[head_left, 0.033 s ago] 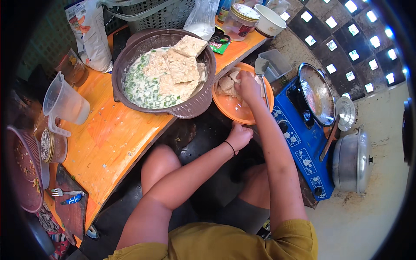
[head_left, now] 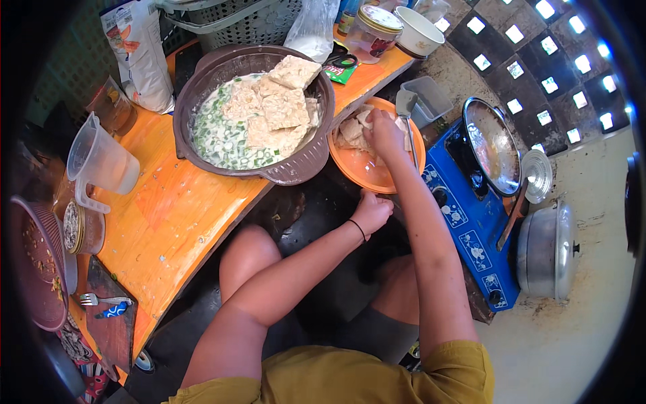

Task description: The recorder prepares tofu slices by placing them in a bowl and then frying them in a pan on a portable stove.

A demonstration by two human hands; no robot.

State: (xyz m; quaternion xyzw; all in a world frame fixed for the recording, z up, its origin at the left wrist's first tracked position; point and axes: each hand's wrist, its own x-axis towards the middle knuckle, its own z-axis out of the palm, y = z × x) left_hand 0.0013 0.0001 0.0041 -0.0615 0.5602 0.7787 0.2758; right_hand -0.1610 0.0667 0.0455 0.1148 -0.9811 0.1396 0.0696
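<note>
The right hand (head_left: pixel 383 131) reaches into the orange bowl (head_left: pixel 367 172), fingers curled down onto the pale flat pieces (head_left: pixel 350 128) piled in it; whether it pinches one cannot be told. The left hand (head_left: pixel 372 210) sits at 6 o'clock of that bowl, fingers folded against its near rim, a dark band on the wrist. A metal spatula (head_left: pixel 408 111) leans in the bowl at the right hand's 2 o'clock. At the bowl's 9 o'clock, touching it, a large brown basin (head_left: pixel 296 168) holds white batter with green bits and more flat pieces, resting on the orange table (head_left: pixel 168 215). At 3 o'clock stands a blue stove (head_left: pixel 471 222) bearing a pan (head_left: pixel 494 145), with a steel lidded pot (head_left: pixel 548 252) beyond.
</note>
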